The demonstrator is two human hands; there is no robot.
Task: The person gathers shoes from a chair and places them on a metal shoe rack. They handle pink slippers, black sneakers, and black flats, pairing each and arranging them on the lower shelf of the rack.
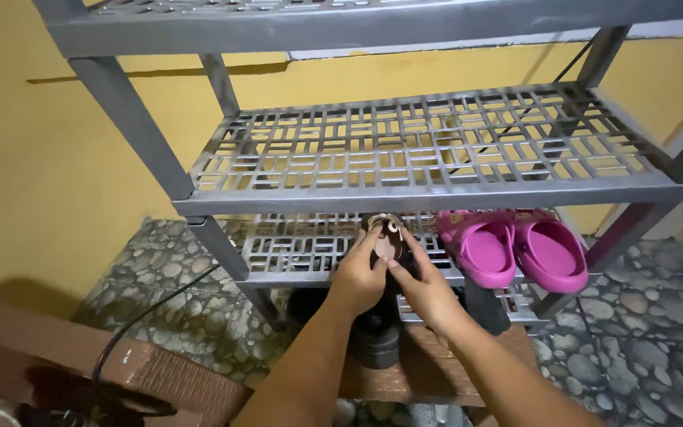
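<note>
Left hand (357, 278) and right hand (427, 291) closed together on a small dark shoe (389, 237), fingers wrapped round its sides, thumbs on top. Shoe held between both hands, resting on the lower shelf (294, 251) of a grey plastic rack (428, 146), sole end towards the wall. Just right of the right hand, on the same shelf, a pair of pink clogs (515, 249), side by side. Beneath the hands, a black shoe (375, 340) on a brown board. Pebble-patterned floor (658, 332) around; yellow wall (41, 158) behind.
</note>
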